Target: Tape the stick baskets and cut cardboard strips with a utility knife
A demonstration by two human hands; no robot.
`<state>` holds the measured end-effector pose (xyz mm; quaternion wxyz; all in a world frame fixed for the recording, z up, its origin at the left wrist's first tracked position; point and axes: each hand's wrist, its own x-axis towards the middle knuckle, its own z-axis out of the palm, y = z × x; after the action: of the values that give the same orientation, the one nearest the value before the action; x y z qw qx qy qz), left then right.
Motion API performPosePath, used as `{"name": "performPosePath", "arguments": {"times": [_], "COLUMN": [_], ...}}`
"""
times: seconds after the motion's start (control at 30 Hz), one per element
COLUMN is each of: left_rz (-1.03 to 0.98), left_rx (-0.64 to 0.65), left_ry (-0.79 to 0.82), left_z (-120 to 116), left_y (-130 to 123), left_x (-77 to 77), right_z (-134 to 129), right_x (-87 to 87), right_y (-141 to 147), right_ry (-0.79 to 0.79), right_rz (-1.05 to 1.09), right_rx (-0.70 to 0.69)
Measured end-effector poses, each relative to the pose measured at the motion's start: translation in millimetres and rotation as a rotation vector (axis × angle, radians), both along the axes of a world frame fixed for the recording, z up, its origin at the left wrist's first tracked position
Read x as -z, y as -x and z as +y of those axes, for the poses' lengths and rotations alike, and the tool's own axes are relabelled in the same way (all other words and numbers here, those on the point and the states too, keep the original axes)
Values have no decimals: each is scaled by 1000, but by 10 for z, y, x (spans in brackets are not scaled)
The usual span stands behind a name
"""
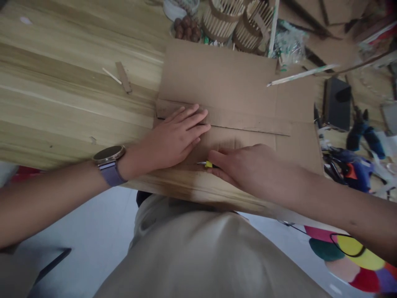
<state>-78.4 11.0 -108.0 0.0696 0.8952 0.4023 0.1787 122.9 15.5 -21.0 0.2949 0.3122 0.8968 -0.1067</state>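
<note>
A large sheet of brown cardboard (223, 74) lies on the wooden table near its front edge. Across it runs a narrow cardboard strip (245, 120) with a dark line along its lower side. My left hand (182, 134) lies flat with fingers stretched over the strip's left end and the sheet. Close to the table edge, my right hand (245, 165) is closed round a small utility knife (209, 164) with a yellow tip. Its thin blade points left, just below my left hand. Most of the knife's handle is hidden in my fingers.
Behind the sheet stand two slatted wooden baskets (222, 18) and a bowl of brown balls (187, 29). To the right lie a black box (337, 103), pliers (364, 130) and a blue glue gun (353, 165). A cardboard scrap (124, 77) lies at the left.
</note>
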Motion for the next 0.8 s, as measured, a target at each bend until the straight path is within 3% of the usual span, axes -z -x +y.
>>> {"name": "performPosePath", "arguments": {"times": [0.23,0.67,0.8], "left_rz": [21,5,55], "left_rx": [-14,21,43], "left_ry": [49,16,6], "left_z": [-17,-25,-39], "left_y": [-7,5,28], "left_x": [-54,-17,-35], "right_z": [-41,-67,-71], "right_x": [-24,-42,-76], "right_y": [50,175,149], "right_ry": [-47,-102,-70], "right_rz": [-38,-142,-213], "right_rx": [-13,-111,-80]}}
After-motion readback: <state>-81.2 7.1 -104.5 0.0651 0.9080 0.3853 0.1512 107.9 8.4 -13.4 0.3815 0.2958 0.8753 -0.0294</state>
